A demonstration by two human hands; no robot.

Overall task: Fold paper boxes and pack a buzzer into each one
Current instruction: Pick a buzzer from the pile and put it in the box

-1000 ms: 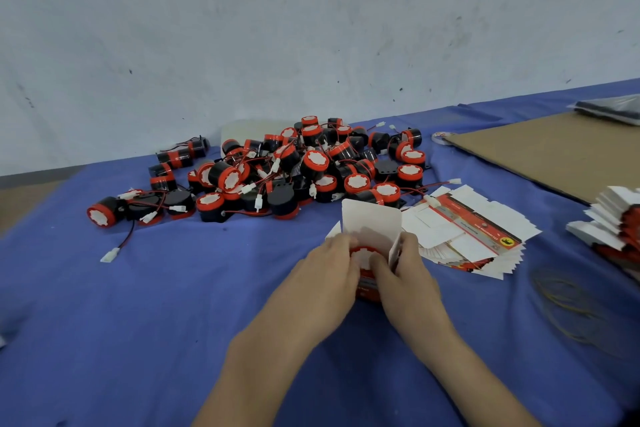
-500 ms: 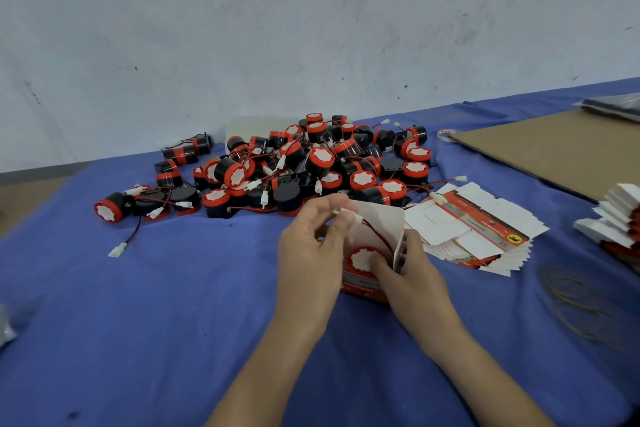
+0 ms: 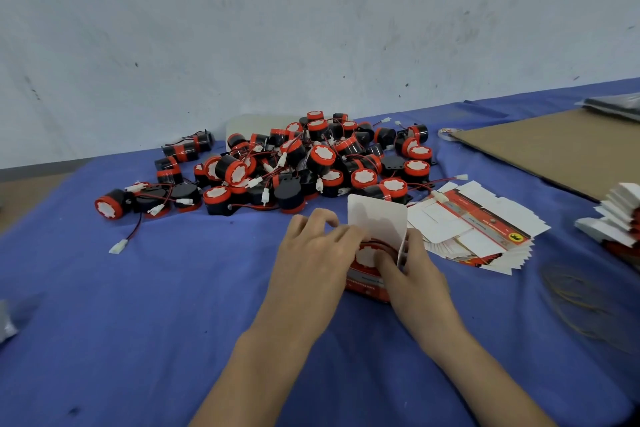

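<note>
A small red and white paper box [image 3: 367,284] stands on the blue cloth with its white lid flap [image 3: 377,218] raised. A buzzer [image 3: 367,256] with a red rim and white face sits inside the open top. My left hand [image 3: 311,263] is against the box's left side, its fingers reaching over the opening onto the buzzer's wire. My right hand [image 3: 412,274] grips the box's right side, thumb pressing into the opening. A big pile of loose black and red buzzers [image 3: 311,163] lies behind the box.
A fanned stack of flat unfolded boxes [image 3: 478,229] lies right of the box. More box blanks [image 3: 620,218] sit at the right edge. A brown cardboard sheet [image 3: 561,146] covers the far right. Rubber bands [image 3: 581,298] lie on the cloth at right.
My left hand, raised with the wire pinched half a second ago, has come down onto the box opening. The lid flap stands more upright. My right hand stays on the box.
</note>
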